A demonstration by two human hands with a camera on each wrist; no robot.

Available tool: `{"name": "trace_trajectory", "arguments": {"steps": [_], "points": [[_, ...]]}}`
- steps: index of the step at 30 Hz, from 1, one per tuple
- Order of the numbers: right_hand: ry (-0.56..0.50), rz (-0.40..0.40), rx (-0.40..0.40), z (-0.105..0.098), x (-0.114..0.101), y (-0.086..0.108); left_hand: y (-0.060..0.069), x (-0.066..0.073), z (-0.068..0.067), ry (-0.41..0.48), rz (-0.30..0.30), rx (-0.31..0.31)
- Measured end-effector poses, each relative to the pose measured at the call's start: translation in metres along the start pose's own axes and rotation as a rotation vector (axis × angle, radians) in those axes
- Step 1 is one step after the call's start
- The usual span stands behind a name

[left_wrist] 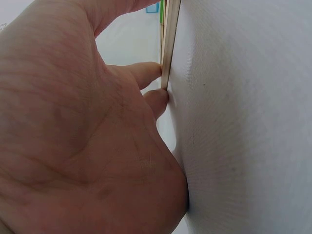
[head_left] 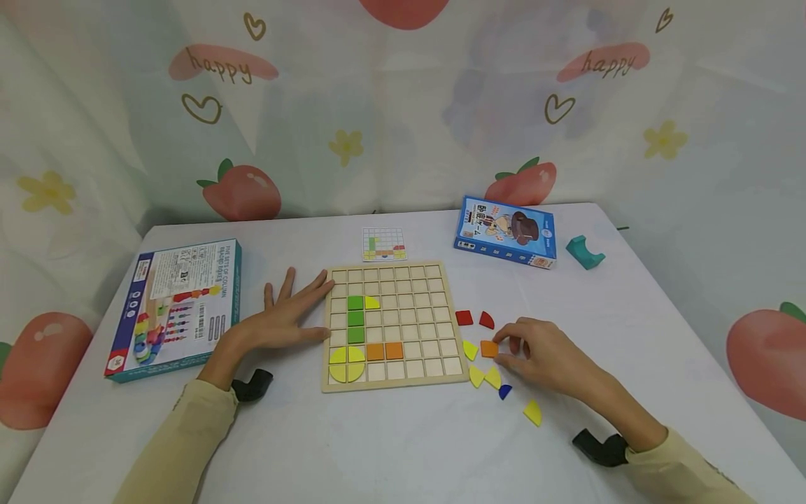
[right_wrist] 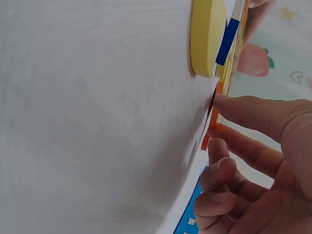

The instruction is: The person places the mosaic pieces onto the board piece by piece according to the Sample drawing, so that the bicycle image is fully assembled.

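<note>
A wooden grid board (head_left: 415, 294) lies mid-table. My left hand (head_left: 283, 318), fingers spread and straight, touches its left edge; the left wrist view shows fingertips against the board's side (left_wrist: 168, 58). On the grid are three green squares (head_left: 355, 318), a yellow quarter-circle (head_left: 372, 302), two orange squares (head_left: 384, 351) and a yellow circle (head_left: 347, 355) of quarter pieces. Right of the board, my right hand (head_left: 544, 353) pinches a loose orange square (head_left: 489, 348) between thumb and index finger. In the right wrist view this orange square (right_wrist: 217, 114) appears edge-on, at the tabletop.
Beside the right hand lie a red square (head_left: 464, 318), a red quarter-circle (head_left: 487, 320), several yellow pieces (head_left: 532, 412) and a blue piece (head_left: 505, 392). A pattern card (head_left: 385, 244) sits behind the board. Boxes stand left (head_left: 176, 308) and back right (head_left: 506, 231), near a teal block (head_left: 584, 253).
</note>
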State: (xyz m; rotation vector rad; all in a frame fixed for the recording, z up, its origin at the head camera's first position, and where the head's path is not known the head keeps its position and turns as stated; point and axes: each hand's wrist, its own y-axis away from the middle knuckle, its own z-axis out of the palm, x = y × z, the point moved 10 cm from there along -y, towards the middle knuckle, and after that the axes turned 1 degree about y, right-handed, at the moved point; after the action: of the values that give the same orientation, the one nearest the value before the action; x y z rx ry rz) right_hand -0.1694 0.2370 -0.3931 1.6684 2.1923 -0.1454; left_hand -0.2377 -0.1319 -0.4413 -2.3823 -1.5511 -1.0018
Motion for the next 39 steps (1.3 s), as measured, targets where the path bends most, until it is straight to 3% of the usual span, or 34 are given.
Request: {"name": "trace_trajectory", "arguments": {"steps": [17, 39], "points": [[0.003, -0.03, 0.021, -0.007, -0.009, -0.002, 0.0, -0.002, 0.001, -0.001, 0.001, -0.002], [-0.027, -0.088, 0.004, -0.001, -0.042, -0.018, -0.001, -0.002, 0.001, -0.008, 0.003, -0.004]]}}
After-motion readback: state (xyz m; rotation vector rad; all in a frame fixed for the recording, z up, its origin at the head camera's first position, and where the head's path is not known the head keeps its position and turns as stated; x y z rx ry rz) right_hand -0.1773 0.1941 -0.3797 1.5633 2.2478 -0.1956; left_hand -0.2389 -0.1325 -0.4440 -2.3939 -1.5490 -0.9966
